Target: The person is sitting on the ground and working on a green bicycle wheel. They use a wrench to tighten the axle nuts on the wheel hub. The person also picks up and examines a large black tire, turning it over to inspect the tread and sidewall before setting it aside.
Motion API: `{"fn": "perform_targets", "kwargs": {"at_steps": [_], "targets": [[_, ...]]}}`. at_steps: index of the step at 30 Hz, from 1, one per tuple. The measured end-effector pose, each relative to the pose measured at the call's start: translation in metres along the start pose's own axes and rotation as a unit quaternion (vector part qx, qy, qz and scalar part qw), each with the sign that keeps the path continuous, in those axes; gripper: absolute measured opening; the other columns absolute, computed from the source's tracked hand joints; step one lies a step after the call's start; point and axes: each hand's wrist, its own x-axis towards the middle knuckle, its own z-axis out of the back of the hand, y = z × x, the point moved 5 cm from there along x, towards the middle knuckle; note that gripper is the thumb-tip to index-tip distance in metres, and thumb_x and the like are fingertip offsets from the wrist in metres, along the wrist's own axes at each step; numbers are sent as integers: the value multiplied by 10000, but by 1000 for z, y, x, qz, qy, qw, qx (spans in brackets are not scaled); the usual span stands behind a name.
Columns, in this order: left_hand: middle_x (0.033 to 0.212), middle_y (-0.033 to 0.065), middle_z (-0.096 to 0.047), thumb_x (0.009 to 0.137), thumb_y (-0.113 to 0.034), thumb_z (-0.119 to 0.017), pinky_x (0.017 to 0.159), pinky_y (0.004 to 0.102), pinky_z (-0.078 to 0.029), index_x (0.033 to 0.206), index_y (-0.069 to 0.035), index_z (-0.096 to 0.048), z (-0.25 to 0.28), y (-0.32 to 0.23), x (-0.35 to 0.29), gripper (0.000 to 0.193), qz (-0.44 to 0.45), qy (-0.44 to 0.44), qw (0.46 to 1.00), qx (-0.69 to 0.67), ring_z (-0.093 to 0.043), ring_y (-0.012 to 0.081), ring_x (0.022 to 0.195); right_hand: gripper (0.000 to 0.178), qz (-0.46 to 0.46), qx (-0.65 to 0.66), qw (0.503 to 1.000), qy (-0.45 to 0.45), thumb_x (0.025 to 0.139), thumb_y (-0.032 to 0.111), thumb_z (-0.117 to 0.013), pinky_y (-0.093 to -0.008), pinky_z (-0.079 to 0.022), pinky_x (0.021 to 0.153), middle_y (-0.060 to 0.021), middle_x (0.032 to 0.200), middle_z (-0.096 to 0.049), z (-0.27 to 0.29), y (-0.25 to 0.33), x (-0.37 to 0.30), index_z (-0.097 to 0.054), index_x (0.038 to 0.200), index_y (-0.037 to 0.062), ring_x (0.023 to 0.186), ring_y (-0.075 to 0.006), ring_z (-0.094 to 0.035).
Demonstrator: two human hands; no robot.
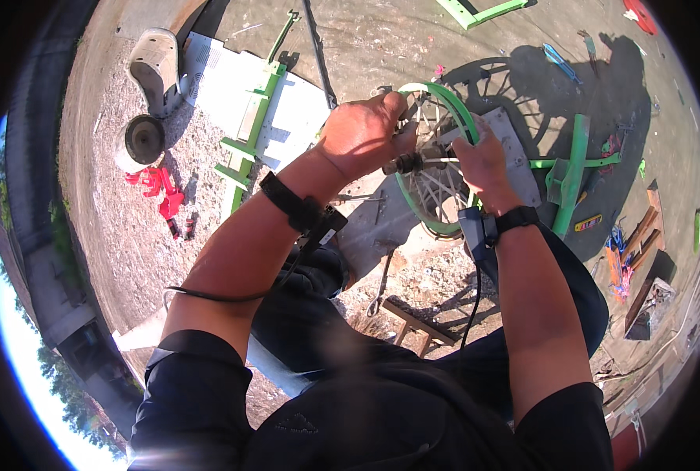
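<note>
A spoked wheel with a green rim [448, 96] stands tilted in front of me, its dark hub [405, 163] facing my side. My left hand [361, 135] is closed at the wheel's upper left, and its fingers hide that part of the rim and spokes. On the other side my right hand [487, 161] grips the rim, thumb lying along the green edge. Both wrists wear black straps with small boxes and cables. Below the wheel a wrench-like tool [381, 282] rests on the gravel.
Left of the wheel, a green metal frame [249, 133] lies across white boards [295, 110]. A grey boot-shaped object [155, 71], a round container [142, 143] and red straps [161, 188] sit farther left. To the right are a green bracket [573, 177], a blue tool [562, 63] and wood pieces [642, 235].
</note>
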Motion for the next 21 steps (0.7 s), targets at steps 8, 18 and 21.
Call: {"fn": "perform_targets", "kwargs": {"at_steps": [8, 18, 21], "targets": [[743, 167, -672, 878, -256, -680, 608, 419, -530, 958, -51, -560, 5, 10, 7, 251, 20, -9, 999, -25, -674, 359, 682, 535, -25, 4, 1000, 6, 854, 209, -641, -312, -480, 569, -53, 776, -638, 0, -17, -1, -530, 1344, 23, 621, -135, -570], [1119, 183, -604, 865, -132, -628, 758, 449, -553, 1075, -42, -539, -11, -30, -92, 244, 46, -71, 993, -78, -641, 377, 948, 566, -161, -24, 983, 85, 882, 332, -658, -348, -530, 567, -167, 819, -684, 3, -8, -30, -530, 1298, -30, 600, -183, -658], [1355, 210, -506, 889, -104, -571, 837, 459, -555, 1274, -82, -496, -29, -41, -128, 392, 151, -59, 984, -75, -630, 409, 1035, 454, -117, -40, 985, 119, 918, 367, -630, -396, -528, 640, -236, 833, -684, 0, 9, -43, -612, 1174, -8, 730, -263, -695]]}}
